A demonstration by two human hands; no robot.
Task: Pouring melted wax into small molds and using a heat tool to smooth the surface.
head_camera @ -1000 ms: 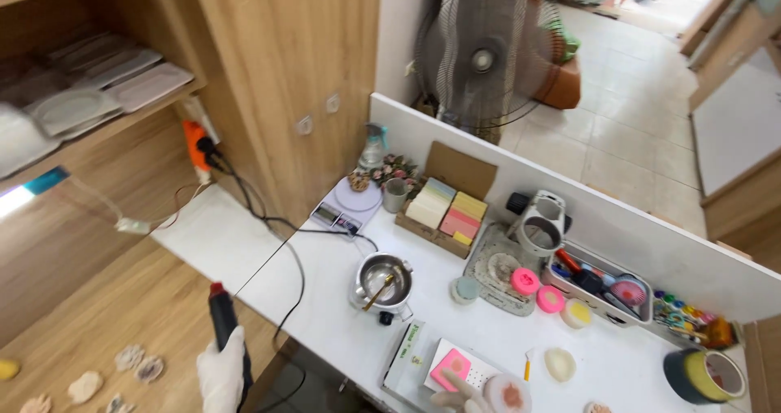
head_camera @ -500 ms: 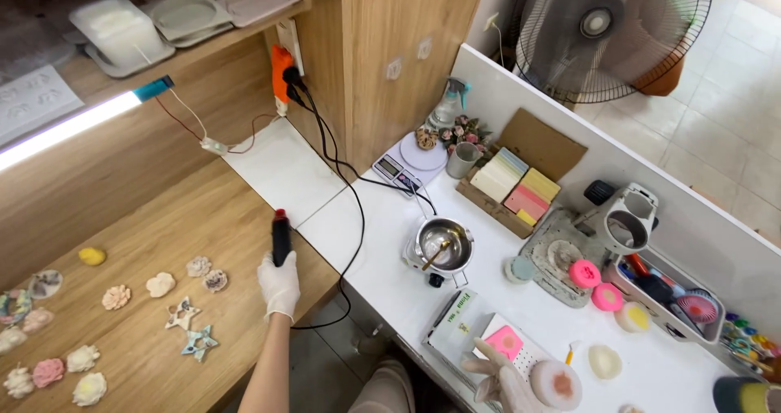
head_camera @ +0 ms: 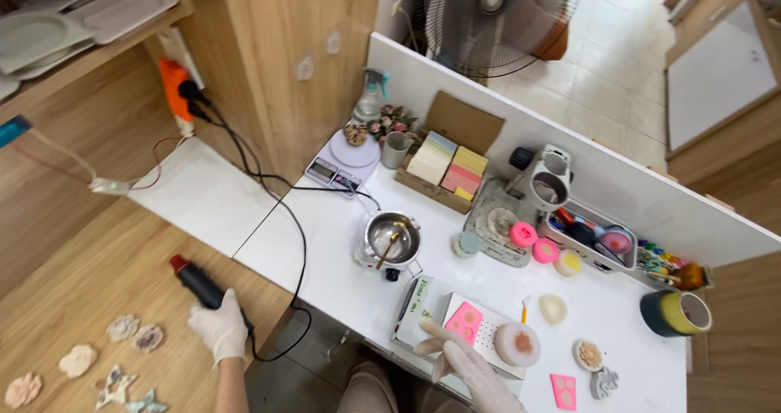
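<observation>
My left hand (head_camera: 220,332), in a white glove, grips a black heat tool (head_camera: 195,282) with a red tip, held over the wooden counter (head_camera: 89,299). Its black cord (head_camera: 277,218) runs up to an orange socket strip (head_camera: 173,83). My right hand (head_camera: 468,364), also gloved, rests with fingers spread at the near edge of the white table (head_camera: 342,291), beside a white perforated board (head_camera: 488,336) carrying a pink square mould (head_camera: 464,322) and a round pink-centred mould (head_camera: 517,344).
A small metal melting pot (head_camera: 390,240) with a stick sits mid-table, a digital scale (head_camera: 342,165) and a box of coloured blocks (head_camera: 446,173) behind it. Moulds, a tool tray (head_camera: 590,238), tape roll (head_camera: 675,313). Flower casts (head_camera: 77,360) on the counter. A fan (head_camera: 496,14) stands behind.
The view has swung right and down. My left hand with the heat tool has tilted, its tip now pointing up-left. My right hand stays by the perforated board.
</observation>
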